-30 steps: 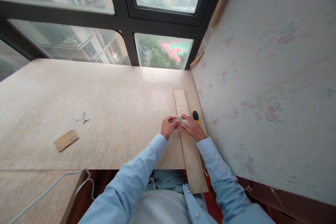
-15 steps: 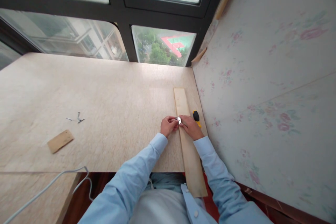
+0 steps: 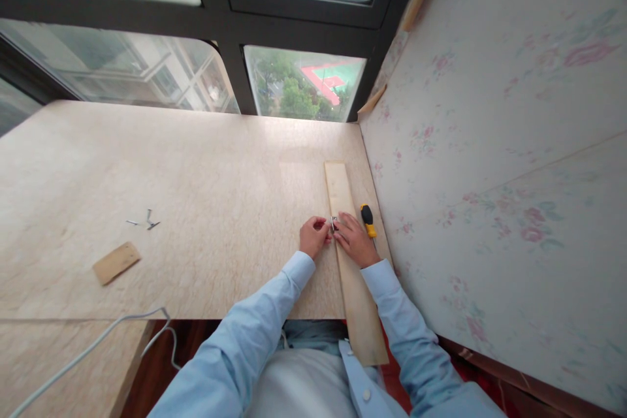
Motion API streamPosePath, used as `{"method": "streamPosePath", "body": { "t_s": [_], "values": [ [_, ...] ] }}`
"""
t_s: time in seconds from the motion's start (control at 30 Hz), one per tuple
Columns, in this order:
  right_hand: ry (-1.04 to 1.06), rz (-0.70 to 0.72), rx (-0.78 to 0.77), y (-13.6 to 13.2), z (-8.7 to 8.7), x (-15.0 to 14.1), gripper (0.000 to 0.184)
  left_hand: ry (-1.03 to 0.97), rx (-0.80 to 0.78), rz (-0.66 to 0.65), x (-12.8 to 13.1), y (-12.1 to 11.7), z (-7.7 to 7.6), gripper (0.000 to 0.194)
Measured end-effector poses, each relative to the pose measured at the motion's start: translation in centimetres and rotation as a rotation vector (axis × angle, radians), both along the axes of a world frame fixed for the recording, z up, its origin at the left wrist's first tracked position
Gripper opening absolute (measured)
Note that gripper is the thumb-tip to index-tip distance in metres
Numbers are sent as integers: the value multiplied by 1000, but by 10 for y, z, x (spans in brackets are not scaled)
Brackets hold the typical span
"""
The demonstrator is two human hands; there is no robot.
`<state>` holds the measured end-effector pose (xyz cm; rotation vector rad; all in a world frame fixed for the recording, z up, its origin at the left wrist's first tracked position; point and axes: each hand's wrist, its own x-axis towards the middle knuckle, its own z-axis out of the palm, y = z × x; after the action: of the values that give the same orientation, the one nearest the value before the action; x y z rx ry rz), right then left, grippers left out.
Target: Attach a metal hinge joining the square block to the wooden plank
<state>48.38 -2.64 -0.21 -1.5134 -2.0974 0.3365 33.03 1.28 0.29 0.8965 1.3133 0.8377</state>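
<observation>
A small metal hinge [image 3: 334, 224] with holes stands nearly edge-on at the left edge of a long pale wooden board [image 3: 360, 304]. My left hand [image 3: 314, 236] pinches it from the left with thumb and fingertips. Lying across the board, my right hand [image 3: 356, 240] has its fingertips against the hinge's other side; the hands partly hide it. The board runs along the tabletop and sticks out past the front edge toward my body. Just right of my right hand lies a black and yellow screwdriver [image 3: 367, 221], its shaft partly hidden.
Several loose screws [image 3: 149, 221] lie at the left on the tabletop [image 3: 220, 209], near a small brown wooden piece [image 3: 116, 263]. A white cable [image 3: 98, 337] crosses the front left corner. A flowered wall [image 3: 490, 176] borders the right, and windows stand behind.
The hinge has turned from showing its holed face to nearly edge-on. My right fingers have spread further over the board, and more of the screwdriver shows.
</observation>
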Motion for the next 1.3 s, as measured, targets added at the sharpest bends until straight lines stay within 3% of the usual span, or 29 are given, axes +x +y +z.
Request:
{"method": "streamPosePath", "body": {
  "t_s": [0.17,0.27,0.43,0.83,1.3],
  "values": [
    [-7,-13,2,-6,-2,-1,44,242,320,-61,-3,-8,-17,12],
    [8,-59,24,-12,-5,0,55,307,422,-106,-5,-11,-20,13],
    [-26,-155,41,-25,-11,0,63,309,491,-137,-7,-15,-15,18],
    [-148,-156,6,-27,-13,-6,54,302,586,-218,-9,-17,-20,34],
    [-202,-177,2,-27,-11,-8,54,373,623,-235,-10,-18,-23,33]
  ]
}}
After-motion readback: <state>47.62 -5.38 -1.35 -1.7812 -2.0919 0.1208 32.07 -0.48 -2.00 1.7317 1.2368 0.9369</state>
